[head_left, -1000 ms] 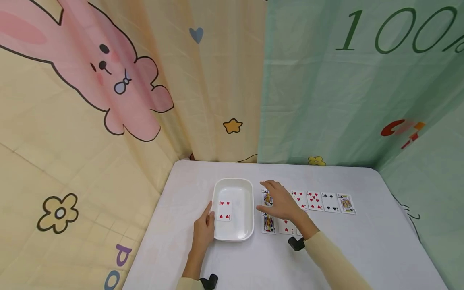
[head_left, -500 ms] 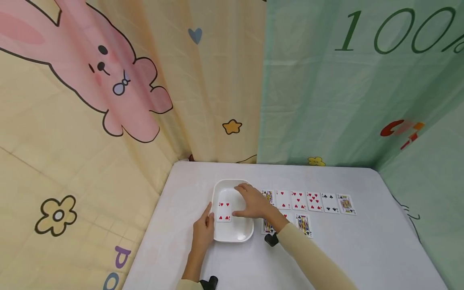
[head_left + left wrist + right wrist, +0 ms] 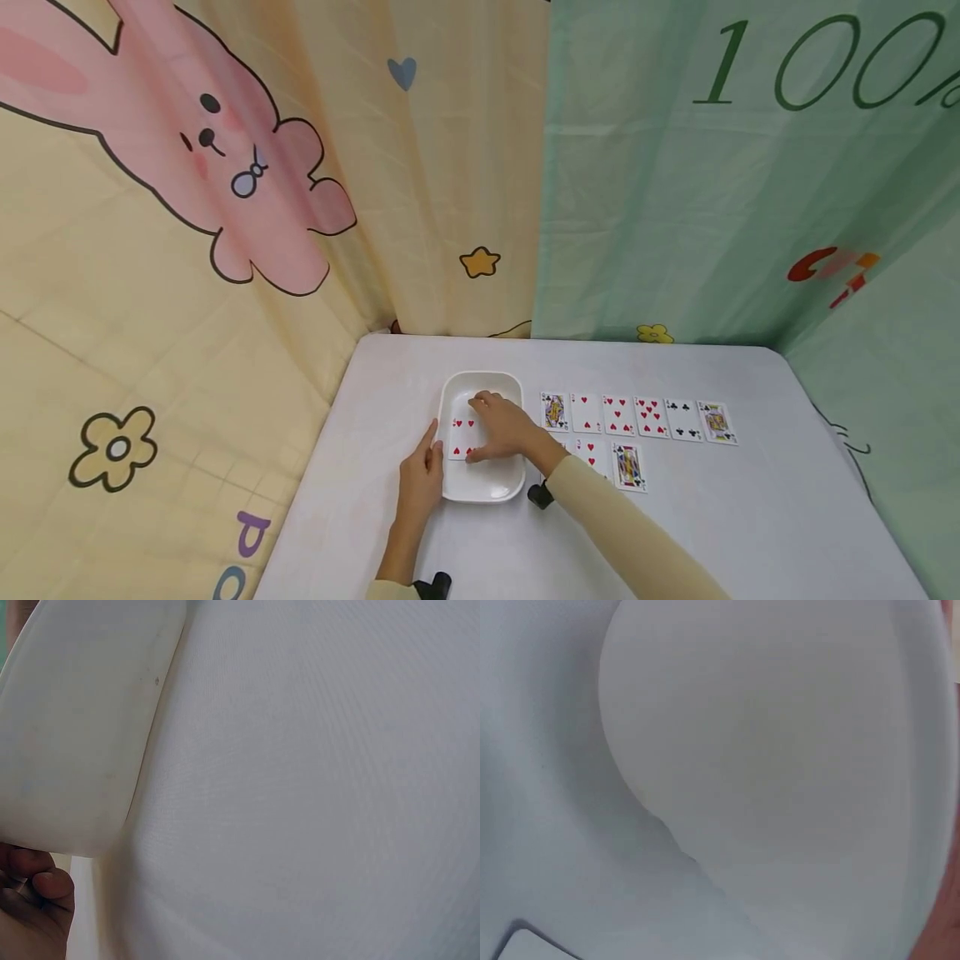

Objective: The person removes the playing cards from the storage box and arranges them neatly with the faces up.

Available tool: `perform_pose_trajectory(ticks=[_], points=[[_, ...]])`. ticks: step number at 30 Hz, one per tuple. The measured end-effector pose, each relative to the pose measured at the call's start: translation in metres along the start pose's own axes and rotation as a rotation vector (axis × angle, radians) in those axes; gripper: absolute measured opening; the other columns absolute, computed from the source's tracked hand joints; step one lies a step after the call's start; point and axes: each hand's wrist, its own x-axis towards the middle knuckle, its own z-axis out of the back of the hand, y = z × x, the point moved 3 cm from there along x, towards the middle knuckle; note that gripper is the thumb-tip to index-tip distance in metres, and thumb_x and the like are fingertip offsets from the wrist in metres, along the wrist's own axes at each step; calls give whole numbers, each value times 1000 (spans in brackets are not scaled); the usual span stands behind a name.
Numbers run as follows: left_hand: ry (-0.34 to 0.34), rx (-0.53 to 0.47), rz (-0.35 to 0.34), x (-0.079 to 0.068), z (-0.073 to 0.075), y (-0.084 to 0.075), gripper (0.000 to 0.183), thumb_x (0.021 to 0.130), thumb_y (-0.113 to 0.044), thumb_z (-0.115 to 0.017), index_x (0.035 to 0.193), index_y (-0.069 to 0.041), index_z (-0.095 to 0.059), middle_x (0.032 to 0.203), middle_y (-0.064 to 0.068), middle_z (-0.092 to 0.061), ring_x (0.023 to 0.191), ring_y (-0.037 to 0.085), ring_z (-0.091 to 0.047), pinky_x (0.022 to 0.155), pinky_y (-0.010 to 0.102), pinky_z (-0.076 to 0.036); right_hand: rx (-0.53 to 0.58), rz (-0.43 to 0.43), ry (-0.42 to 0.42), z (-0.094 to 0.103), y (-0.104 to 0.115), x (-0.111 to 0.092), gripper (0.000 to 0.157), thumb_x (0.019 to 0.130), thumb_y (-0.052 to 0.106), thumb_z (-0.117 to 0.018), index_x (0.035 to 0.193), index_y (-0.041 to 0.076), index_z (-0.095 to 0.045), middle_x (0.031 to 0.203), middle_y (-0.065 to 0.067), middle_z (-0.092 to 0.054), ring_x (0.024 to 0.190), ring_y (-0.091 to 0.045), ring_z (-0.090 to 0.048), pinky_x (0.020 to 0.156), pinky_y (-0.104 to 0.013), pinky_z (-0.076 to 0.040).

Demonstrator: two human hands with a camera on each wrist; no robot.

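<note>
A white shallow tray (image 3: 491, 483) lies on the table with a four of hearts (image 3: 457, 437) inside, near its left wall. My left hand (image 3: 422, 477) holds the tray's left side; the left wrist view shows curled fingers (image 3: 52, 885) against the outer wall. Over the card my right hand (image 3: 506, 429) hovers, its thumb and fingers spread toward the card's near and far edges and covering its right part. I cannot tell whether they touch it. In the right wrist view the tray's inside fills the picture, with a card corner (image 3: 529, 949) at lower left.
Right of the tray, a far row of several cards includes a two of hearts (image 3: 585, 412) and a face card (image 3: 717, 422). A nearer row has another face card (image 3: 628, 467) and a partly covered heart card (image 3: 588, 454). Curtains (image 3: 480, 167) stand behind the white table (image 3: 735, 517).
My right hand has moved left from above the playing cards on the table to above the four of hearts in the tray. The left hand stays at the tray's side.
</note>
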Motion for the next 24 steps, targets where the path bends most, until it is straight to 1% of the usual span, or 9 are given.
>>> perform_pose_trajectory(ticks=[3,6,10,12,15,19,22,24], points=[[-4,-4,-20,0,0,0,45,105,-16,-59,151,-20,-55,64,-5,-43,57,6,-39,53,21,-35,-34,-9,21,-6,3,3,106,71,67,-83,152,10,-48,153,-10,-49,136,-28,-52,113,-44,-45],[-18,0,-44,0,0,0,45,105,-15,-59,150,-18,-56,63,-6,-42,55,4,-37,52,21,-34,-71,-17,35,-12,4,5,106,70,71,-82,151,12,-49,151,-6,-51,134,-25,-53,113,-41,-45],[-33,2,-68,0,1,-2,45,105,-13,-60,149,-16,-57,63,-6,-42,55,3,-36,52,22,-33,-113,-17,44,-16,5,7,105,68,74,-81,149,15,-51,148,-2,-52,133,-20,-52,115,-39,-42],[-37,0,-75,1,2,-2,45,104,-13,-60,149,-16,-57,63,-6,-41,55,3,-36,52,21,-33,-138,-10,45,-16,6,7,104,67,75,-81,148,16,-53,148,-1,-53,133,-19,-51,113,-38,-42],[-38,-2,-75,0,2,-3,45,104,-12,-60,149,-15,-57,63,-6,-41,55,3,-35,52,21,-33,-164,-3,48,-17,8,7,100,67,74,-82,145,17,-56,146,0,-54,132,-19,-51,110,-38,-43],[-31,-6,-60,0,1,-3,45,105,-13,-60,150,-16,-56,63,-6,-41,55,3,-35,52,21,-33,-160,-17,59,-18,9,6,92,71,69,-81,144,18,-58,146,1,-54,133,-19,-50,112,-38,-42],[-24,-7,-48,0,1,-3,46,105,-13,-59,150,-17,-55,63,-5,-42,55,4,-36,52,21,-33,-157,-28,60,-19,8,6,89,73,67,-81,144,18,-58,146,1,-55,134,-19,-50,114,-39,-41],[-21,-9,-42,0,1,-3,46,105,-13,-59,150,-17,-55,63,-5,-43,55,4,-37,52,21,-33,-159,-27,52,-19,8,6,88,73,67,-81,143,18,-58,145,1,-55,133,-19,-50,113,-39,-41]])
